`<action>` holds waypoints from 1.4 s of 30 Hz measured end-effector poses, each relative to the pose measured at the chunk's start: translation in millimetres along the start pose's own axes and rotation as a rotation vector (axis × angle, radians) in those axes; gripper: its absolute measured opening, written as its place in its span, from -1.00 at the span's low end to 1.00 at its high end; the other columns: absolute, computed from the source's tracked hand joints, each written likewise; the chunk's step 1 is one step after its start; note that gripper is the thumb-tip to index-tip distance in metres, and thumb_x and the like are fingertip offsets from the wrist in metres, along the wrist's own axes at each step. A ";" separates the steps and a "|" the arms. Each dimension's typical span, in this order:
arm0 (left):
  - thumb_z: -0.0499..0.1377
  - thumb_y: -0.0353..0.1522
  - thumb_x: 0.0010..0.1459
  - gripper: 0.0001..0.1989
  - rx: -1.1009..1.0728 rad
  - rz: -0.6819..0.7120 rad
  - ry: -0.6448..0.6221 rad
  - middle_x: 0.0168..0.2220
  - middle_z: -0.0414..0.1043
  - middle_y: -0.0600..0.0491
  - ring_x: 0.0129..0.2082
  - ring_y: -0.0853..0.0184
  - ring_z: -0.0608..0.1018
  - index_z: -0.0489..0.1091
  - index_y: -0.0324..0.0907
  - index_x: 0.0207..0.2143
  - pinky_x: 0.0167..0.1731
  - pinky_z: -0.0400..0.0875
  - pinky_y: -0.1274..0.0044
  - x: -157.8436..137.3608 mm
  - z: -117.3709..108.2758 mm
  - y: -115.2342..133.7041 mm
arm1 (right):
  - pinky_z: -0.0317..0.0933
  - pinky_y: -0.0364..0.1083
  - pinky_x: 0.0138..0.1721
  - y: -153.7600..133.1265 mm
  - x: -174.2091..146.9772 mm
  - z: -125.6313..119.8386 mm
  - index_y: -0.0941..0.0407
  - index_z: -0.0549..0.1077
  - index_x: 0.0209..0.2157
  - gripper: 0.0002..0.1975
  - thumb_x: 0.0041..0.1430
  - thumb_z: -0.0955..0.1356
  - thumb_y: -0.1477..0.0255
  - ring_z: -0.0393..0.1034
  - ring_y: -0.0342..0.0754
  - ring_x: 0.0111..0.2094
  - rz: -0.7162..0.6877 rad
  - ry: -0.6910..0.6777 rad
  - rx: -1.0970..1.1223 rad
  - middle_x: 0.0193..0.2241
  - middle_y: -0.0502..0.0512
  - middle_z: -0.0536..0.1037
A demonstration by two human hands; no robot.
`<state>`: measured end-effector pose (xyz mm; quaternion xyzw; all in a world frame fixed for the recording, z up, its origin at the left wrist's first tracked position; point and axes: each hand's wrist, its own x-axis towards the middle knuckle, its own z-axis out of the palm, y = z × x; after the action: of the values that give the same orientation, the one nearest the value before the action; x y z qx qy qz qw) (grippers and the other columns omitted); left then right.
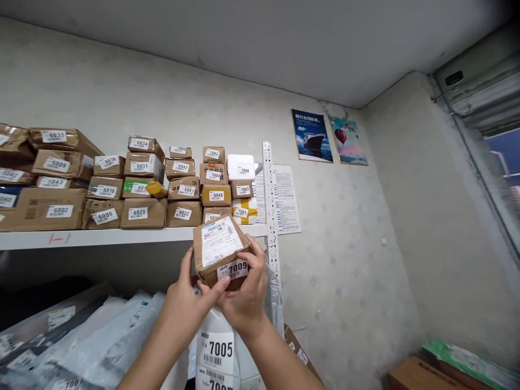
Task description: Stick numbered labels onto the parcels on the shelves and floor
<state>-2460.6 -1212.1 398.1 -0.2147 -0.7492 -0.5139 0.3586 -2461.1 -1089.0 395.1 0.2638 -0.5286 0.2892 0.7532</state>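
Two bare hands hold a small brown box (pixel 221 254) up in front of a white shelf (pixel 134 235), near its right end by the upright post (pixel 268 189). The box is tilted, so its top, with a large printed sheet (pixel 219 238), and its near side, with a number label (pixel 238 268) reading 7009, both show. The left hand (pixel 182 303) grips the box's left side with its fingers, its thumb reaching across to the number label's lower edge. The right hand (pixel 246 298) cups the box from below and the right, fingertips bent over the label's right part. Both hands are closed around the box, pinching it between them. For good handling, an even squeeze seems best, firm enough to stop the box turning without denting the cardboard; the thumb and fingertips would do well to press the label flat from its middle outward, with the number and barcode left readable. The left hand may serve best as a steady brace. Numbered parcels (pixel 182 189) stand stacked along the shelf behind; below are plastic mailing bags (pixel 109 330) and a white packet (pixel 215 352) marked 7005, just under the hands.
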 end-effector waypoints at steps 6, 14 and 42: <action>0.18 -0.05 -0.03 -0.17 -0.060 0.030 -0.008 -0.22 0.60 -0.09 -0.27 0.11 0.63 -0.03 -0.13 0.23 -0.44 0.53 0.43 -7.1 -9.3 -9.4 | 0.28 0.26 0.08 -5.7 -3.1 -17.6 -0.03 0.13 0.02 -0.33 -0.14 0.46 0.35 0.12 0.18 0.21 -0.080 -0.238 0.026 0.14 0.30 0.25; 0.24 -0.16 -0.06 -0.06 0.030 0.164 0.007 -0.16 0.60 0.04 -0.27 0.24 0.63 -0.20 -0.03 0.28 -0.42 0.55 0.55 -40.0 -16.4 -11.4 | 0.24 0.06 0.13 19.5 -40.2 -42.2 0.02 0.26 -0.10 -0.58 0.04 0.29 0.70 0.04 0.02 0.26 -0.155 -0.170 0.255 0.23 0.09 0.16; 0.10 -0.42 0.07 -0.25 0.281 0.430 0.062 0.09 0.36 -0.01 -0.08 0.24 0.56 -0.11 0.17 0.26 -0.18 0.54 0.40 20.9 51.2 -22.9 | 0.14 0.15 0.01 53.2 -9.3 12.7 0.00 -0.02 -0.19 -0.25 -0.35 0.50 0.26 0.17 0.10 0.00 0.491 0.108 0.056 -0.05 0.15 0.11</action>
<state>-2506.2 -1174.5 388.8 -0.3013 -0.7391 -0.3228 0.5087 -2509.9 -1062.5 395.0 0.1325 -0.5274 0.4916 0.6802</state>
